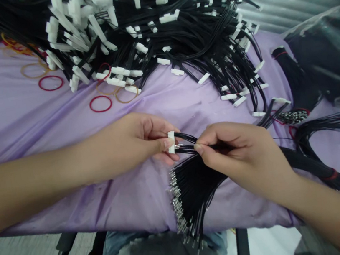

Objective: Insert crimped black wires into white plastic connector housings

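A small white connector housing (171,142) is pinched between the thumb and fingers of my left hand (146,139). Black wires run from its right side toward my right hand (236,147). The thumb and forefinger of that hand close on a black wire (188,146) whose metal terminal points at the housing; I cannot tell how deep the tip sits. Just below lies a fanned bundle of black wires (199,182), its bare metal terminals lined up along the left end. My right hand hides part of this bundle.
A large heap of black wires with white connectors (191,35) covers the back of the purple cloth (129,200). Red and yellow rubber bands (100,104) lie at left. Banded wire bundles (331,174) and a clear plastic bag (330,50) are at right. The cloth's front edge borders my lap.
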{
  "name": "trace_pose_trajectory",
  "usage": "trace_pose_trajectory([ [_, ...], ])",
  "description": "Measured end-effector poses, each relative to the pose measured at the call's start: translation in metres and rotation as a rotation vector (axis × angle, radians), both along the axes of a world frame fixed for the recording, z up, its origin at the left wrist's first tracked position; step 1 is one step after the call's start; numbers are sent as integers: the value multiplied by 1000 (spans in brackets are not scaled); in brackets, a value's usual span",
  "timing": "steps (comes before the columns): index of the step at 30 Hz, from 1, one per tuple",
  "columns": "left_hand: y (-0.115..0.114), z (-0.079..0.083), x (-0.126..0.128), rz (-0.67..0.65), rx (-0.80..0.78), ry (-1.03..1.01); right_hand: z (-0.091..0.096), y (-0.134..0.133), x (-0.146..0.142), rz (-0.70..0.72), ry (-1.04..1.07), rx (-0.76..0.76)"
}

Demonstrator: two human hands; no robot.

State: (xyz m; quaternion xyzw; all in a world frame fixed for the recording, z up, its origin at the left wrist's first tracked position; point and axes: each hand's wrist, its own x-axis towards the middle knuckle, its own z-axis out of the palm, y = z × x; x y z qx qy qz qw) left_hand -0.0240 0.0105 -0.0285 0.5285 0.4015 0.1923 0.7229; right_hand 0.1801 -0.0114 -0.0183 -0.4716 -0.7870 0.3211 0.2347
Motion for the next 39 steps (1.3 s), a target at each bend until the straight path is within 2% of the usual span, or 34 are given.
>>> trace_pose_trajectory([
  [6, -1, -2, 1, 24, -31, -4, 0, -2, 0, 83, -18, 121],
  [9, -2, -1, 1, 43, -30, -11, 0, -2, -1, 75, -30, 132],
  [17, -1, 0, 3, 38, -22, -5, -1, 0, -3, -1, -15, 27],
  [22, -1, -2, 4, 89, -36, -18, -2, -1, -3, 19, 43, 20],
  [27, -2, 0, 5, 114, -56, -13, -1, 0, -3, -56, 68, -56],
  [34, -6, 0, 4, 116, -34, -20, -4, 3, -2, -11, 78, -109],
  [39, -5, 1, 8, 179, -97, 0, -9, 2, -2, 40, 95, -57],
])
